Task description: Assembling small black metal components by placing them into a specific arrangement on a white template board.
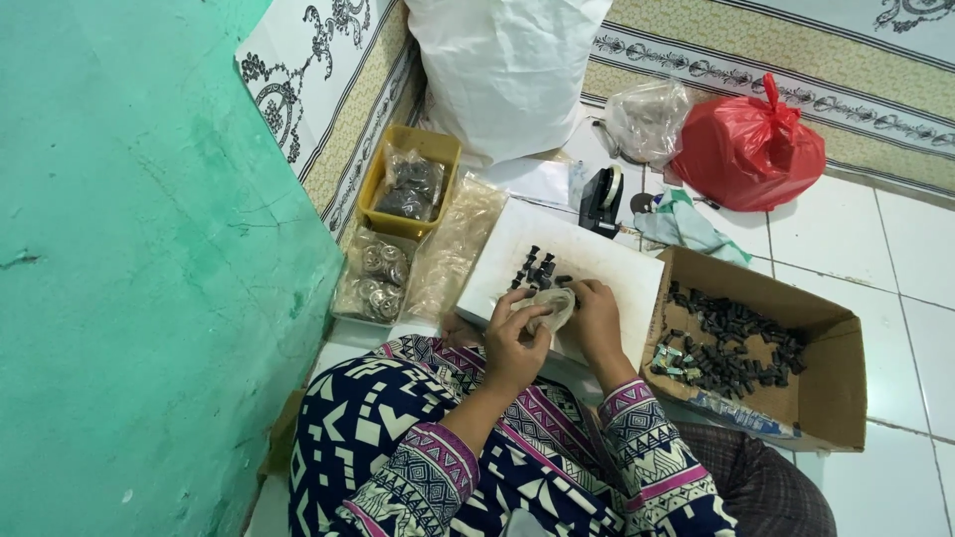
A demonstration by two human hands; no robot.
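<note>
My left hand (pixel 515 341) and my right hand (pixel 595 316) are together over a white board (pixel 617 268) on the floor. Both pinch a small clear plastic bag (pixel 553 307) between them. Just beyond the bag, a little heap of small black parts (pixel 537 270) lies on the board. Whether any part sits inside the bag, I cannot tell. My patterned sleeves reach in from below.
To the right, a cardboard box (pixel 836 383) holds several black parts (pixel 736 343). A yellow tray (pixel 438 149) with bagged items, bags of round metal pieces (pixel 378 276), a tape dispenser (pixel 600 202), a white sack (pixel 507 70) and a red bag (pixel 748 151) lie behind. A green wall (pixel 139 268) is left.
</note>
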